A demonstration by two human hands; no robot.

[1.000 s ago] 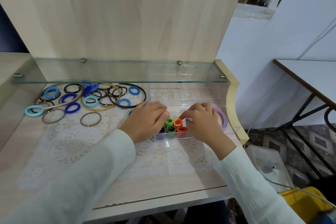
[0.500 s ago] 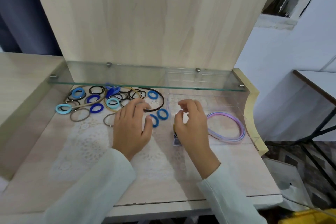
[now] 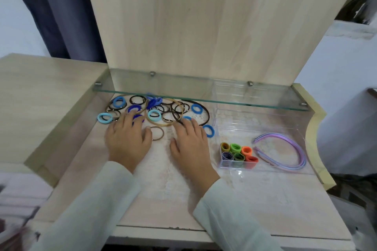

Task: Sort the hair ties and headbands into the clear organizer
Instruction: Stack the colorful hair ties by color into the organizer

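Counter (image 3: 265, 210): pale wood, with a white lace mat (image 3: 163, 173) under the things. A glass shelf (image 3: 204, 96) runs above its back edge.
Room: wooden back panel (image 3: 204, 26) at 12 o'clock, dark curtain (image 3: 61, 16) at 10 o'clock, white wall at 3 o'clock.
Loose hair ties (image 3: 155, 115): blue, black and brown rings and thin hoops heaped at 11 o'clock on the mat.
Clear organizer (image 3: 275, 171): at 3 o'clock from the hands. Rolled coloured ties (image 3: 238, 154) fill its small front-left compartment; pastel headbands (image 3: 301, 156) lie in the wide one.
Left hand (image 3: 127, 140): grip released, fingers flat on the heap.
Right hand (image 3: 191, 144): grip released, palm down, fingertips at the heap's 4 o'clock edge, a blue tie (image 3: 209, 130) just beside it.
Change: half a second ago the right hand hovered curled over the organizer's corner; now it is at the heap.
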